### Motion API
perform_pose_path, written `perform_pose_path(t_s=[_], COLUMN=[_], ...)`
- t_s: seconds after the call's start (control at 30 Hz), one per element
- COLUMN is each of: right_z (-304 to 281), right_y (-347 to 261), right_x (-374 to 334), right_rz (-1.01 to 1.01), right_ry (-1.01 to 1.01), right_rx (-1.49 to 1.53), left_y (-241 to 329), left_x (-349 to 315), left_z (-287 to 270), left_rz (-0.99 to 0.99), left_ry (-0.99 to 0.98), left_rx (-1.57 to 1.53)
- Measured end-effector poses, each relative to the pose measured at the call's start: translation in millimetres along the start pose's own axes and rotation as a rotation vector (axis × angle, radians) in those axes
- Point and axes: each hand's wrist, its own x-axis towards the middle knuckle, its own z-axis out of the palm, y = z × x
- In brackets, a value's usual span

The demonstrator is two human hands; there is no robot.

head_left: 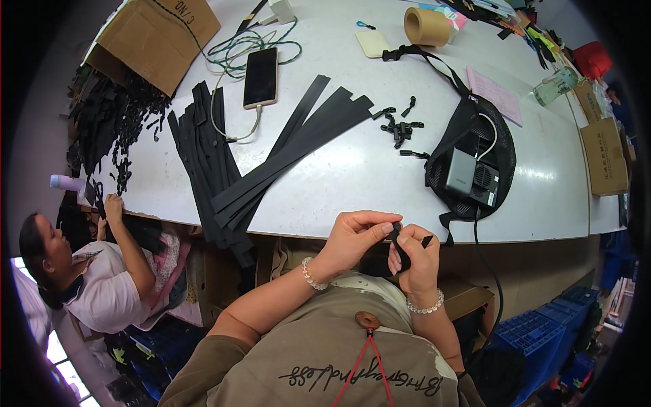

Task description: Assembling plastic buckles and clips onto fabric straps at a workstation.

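Note:
In front of my body, at the table's near edge, both hands hold a short black fabric strip [405,260]. My left hand [357,236] pinches its upper end between thumb and fingers. My right hand [417,258] is closed round the strip lower down, and a black end sticks out beside its thumb. Any small part between the fingertips is too hidden to make out. Beyond my hands, several small black plastic pieces [401,129], each with a short loop, lie in a loose cluster. Long flat black strips [271,163] lie to the left, some hanging over the edge.
A phone [261,78] on a cable lies at the back. At right, a black mesh bag [505,129] holds a grey power bank [461,171]. A tape roll [426,27] and a cardboard box [152,41] stand farther off. A co-worker [108,271] handles black pieces at the left.

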Motion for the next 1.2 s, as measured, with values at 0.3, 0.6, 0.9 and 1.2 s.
perform_pose_path(t_s=[0.3, 0.6, 0.9, 1.2], right_z=[0.6, 1.8, 1.4, 3.9], right_y=[0.9, 0.6, 3.1, 4.7], right_x=[-0.2, 0.2, 0.2, 0.2], right_rz=[0.023, 0.014, 0.031, 0.02], right_ry=[0.006, 0.011, 0.002, 0.018], right_rx=[0.081, 0.104, 0.1, 0.114], left_y=[-5.3, -6.3, -6.3, -5.4], left_x=[-1.6, -1.4, -2.4, -2.7], left_z=[1.0, 0.6, 0.0, -0.7], left_rz=[0.032, -0.001, 0.015, 0.086], left_ry=[0.013, 0.034, 0.037, 0.013], left_rx=[-0.012, -0.086, -0.045, 0.04])
